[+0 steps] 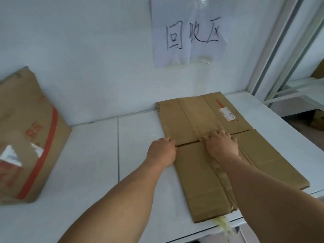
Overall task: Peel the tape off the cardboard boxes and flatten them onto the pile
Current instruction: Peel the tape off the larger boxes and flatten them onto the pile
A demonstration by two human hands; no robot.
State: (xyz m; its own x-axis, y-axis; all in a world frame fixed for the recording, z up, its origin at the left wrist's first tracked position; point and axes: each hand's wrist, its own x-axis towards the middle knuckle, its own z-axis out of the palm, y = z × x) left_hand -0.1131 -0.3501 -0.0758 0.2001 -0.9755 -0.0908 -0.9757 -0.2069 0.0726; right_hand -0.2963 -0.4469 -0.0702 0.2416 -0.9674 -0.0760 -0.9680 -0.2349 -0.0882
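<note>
Two flattened brown cardboard boxes lie on the white table [98, 169] at the right. The far flattened box [192, 118] touches the wall and bears a white label. The near flattened box [198, 179] overlaps its front edge. My left hand [162, 151] sits at the near box's left far corner, fingers curled at the edge where the two boxes meet. My right hand [221, 143] presses flat, fingers spread, on that same seam. A third cardboard box [28, 130] with red print and torn tape stands at the far left.
A paper sign [189, 32] with handwritten characters is taped to the wall above the boxes. A crumpled strip of yellowish tape [223, 225] hangs off the table's front edge. A metal frame [280, 55] stands at the right.
</note>
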